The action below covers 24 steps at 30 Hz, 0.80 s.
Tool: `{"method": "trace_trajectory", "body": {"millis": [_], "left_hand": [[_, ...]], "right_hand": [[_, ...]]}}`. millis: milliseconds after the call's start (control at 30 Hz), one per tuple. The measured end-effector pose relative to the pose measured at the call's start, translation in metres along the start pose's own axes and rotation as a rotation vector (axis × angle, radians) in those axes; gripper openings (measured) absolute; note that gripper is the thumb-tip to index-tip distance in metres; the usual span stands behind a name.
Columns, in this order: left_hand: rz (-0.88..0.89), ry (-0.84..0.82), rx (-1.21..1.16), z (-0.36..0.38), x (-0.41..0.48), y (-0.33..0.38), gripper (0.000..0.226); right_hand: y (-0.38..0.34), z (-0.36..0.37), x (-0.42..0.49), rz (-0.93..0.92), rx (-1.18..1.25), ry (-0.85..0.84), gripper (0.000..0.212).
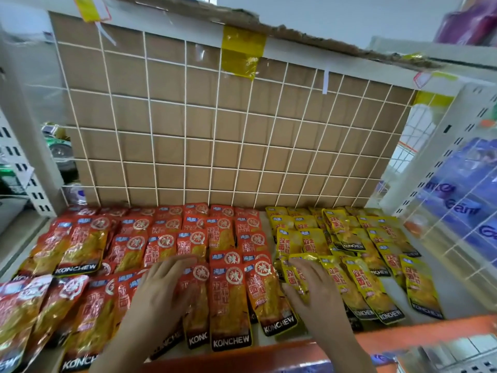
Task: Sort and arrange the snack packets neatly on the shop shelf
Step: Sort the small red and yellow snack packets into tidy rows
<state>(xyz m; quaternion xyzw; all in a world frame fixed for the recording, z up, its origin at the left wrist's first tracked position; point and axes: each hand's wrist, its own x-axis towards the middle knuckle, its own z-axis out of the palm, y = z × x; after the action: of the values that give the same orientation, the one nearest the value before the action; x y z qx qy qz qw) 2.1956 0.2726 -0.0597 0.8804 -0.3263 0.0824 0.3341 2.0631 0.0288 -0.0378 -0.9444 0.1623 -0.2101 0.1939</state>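
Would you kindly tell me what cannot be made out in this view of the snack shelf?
Head view, all:
- Hidden by the left hand: some of the red foil snack packets.
- Covered by the right hand: most print on a yellow foil snack packet.
- Blurred, wording unreadable: the blue packs behind the white wire mesh.
- Cut off by the frame edge: the lower-left red packets.

We see the red packets [231,297] lying flat across the left and middle of the shelf [419,328]. They sit in overlapping rows, with their tops toward the back and their black KONCHEW bands toward the orange front lip. Those at the front left are skewed and piled unevenly. The yellow packets [371,289] fill the right part, just beside the red ones. They also lie flat and overlap, but in looser rows, with several tilted.
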Motion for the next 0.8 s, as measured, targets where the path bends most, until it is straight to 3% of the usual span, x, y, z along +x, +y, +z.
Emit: {"method": "trace_trajectory", "body": {"millis": [167, 500, 633, 800], "left_hand": [[-0.037, 0.059, 0.071, -0.02, -0.016, -0.005, 0.035], [-0.217, 0.137, 0.275, -0.059, -0.074, -0.022, 0.044], [-0.273, 0.182, 0.297, -0.074, -0.091, -0.026, 0.046], [-0.338, 0.175, 0.32, -0.088, -0.107, -0.036, 0.048]], "right_hand": [[0.018, -0.021, 0.001, -0.028, -0.043, -0.011, 0.057], [0.018, -0.017, 0.007, -0.062, -0.061, -0.085, 0.068], [0.011, -0.01, 0.014, -0.094, 0.016, -0.115, 0.055], [-0.005, -0.003, 0.018, -0.126, 0.058, -0.144, 0.053]]}}
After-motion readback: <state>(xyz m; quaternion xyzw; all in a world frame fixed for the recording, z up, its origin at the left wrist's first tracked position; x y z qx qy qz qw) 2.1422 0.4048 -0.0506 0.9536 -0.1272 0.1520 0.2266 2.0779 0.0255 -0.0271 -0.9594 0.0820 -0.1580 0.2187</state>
